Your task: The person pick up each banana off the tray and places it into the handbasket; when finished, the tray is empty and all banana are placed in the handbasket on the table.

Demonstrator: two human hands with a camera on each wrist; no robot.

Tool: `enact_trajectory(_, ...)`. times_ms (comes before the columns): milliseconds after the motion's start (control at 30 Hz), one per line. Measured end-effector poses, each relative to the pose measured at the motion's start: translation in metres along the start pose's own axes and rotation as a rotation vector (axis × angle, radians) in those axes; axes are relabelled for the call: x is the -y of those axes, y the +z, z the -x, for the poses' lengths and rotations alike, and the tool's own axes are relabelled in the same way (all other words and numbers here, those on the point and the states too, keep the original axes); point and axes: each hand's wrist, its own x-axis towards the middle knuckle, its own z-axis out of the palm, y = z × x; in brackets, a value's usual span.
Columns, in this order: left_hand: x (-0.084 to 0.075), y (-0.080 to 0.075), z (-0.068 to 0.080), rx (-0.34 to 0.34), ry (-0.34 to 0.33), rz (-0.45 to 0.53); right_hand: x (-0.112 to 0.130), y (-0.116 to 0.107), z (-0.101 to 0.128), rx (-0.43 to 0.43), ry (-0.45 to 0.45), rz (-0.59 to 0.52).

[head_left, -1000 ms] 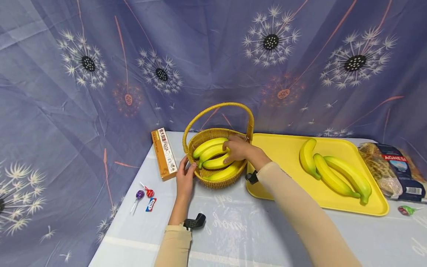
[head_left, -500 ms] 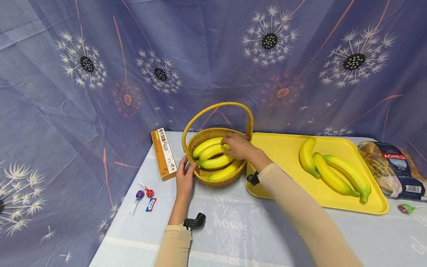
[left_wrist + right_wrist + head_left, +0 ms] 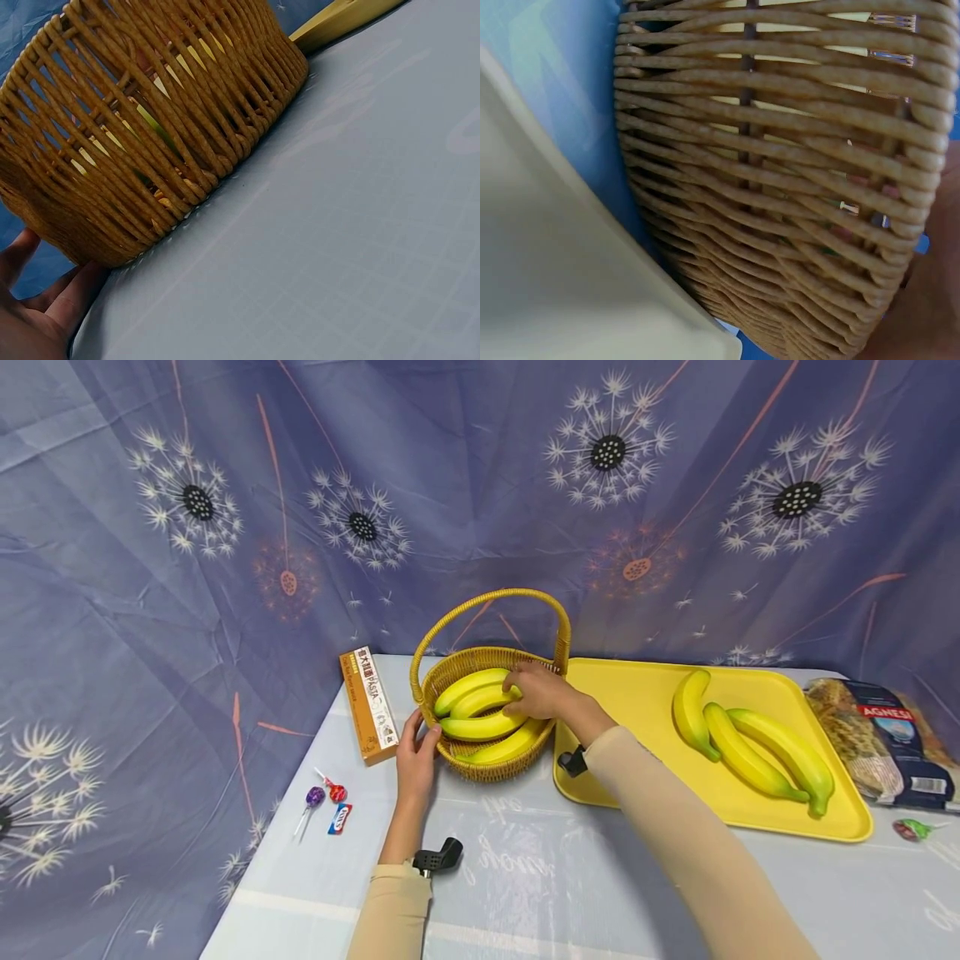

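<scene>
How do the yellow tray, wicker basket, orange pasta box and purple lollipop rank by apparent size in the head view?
1. yellow tray
2. wicker basket
3. orange pasta box
4. purple lollipop

All sit at roughly similar depth, so the order looks reliable.

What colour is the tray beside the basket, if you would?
Plain yellow tray, clearest in the head view.

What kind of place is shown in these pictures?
Probably a staged tabletop set, not a real kitchen: a dandelion-print cloth backdrop hangs behind a covered table that bears a wicker basket of bananas and a yellow tray.
</scene>
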Motion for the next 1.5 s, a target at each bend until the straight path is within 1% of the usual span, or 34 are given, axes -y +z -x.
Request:
enact_trajectory(200, 0.000, 0.001, 0.000, -0.004, -0.006, -0.004, 0.000, -0.007, 0.006, 0.001, -0.029, -0.008)
enact_trajectory(400, 0.002, 0.004, -0.001, -0.033, 0.023, -0.024, -0.006, -0.022, 0.019, -0.053, -0.080, -0.043)
enact_trajectory(533, 0.002, 0.004, -0.001, -0.042, 0.029, -0.024, -0.013, -0.031, 0.029, -0.075, -0.088, -0.078)
enact_trajectory(833, 0.001, 0.003, 0.000, -0.036, 0.037, -0.021, -0.027, -0.044, 0.053, -0.102, -0.121, -0.156)
enact_trajectory(900, 0.001, 0.002, 0.000, -0.030, 0.035, -0.016, -0.029, -0.045, 0.058, -0.105, -0.122, -0.165)
enact_trajectory(1000, 0.000, 0.001, 0.001, -0.017, 0.013, -0.007, -0.035, -0.048, 0.065, -0.108, -0.121, -0.158)
enact_trajectory(1100, -0.004, 0.000, 0.002, -0.002, -0.011, 0.011, -0.042, -0.049, 0.072, -0.113, -0.131, -0.137)
enact_trajectory(1233, -0.021, 0.001, 0.008, 0.015, -0.018, 0.000, -0.056, -0.050, 0.083, -0.122, -0.119, -0.122)
enact_trajectory(1333, -0.032, 0.003, 0.012, 0.016, -0.011, -0.019, -0.068, -0.051, 0.091, -0.136, -0.086, -0.121)
enact_trajectory(1500, -0.032, 0.003, 0.013, 0.015, -0.006, -0.001, -0.090, -0.053, 0.105, -0.162, -0.019, -0.127)
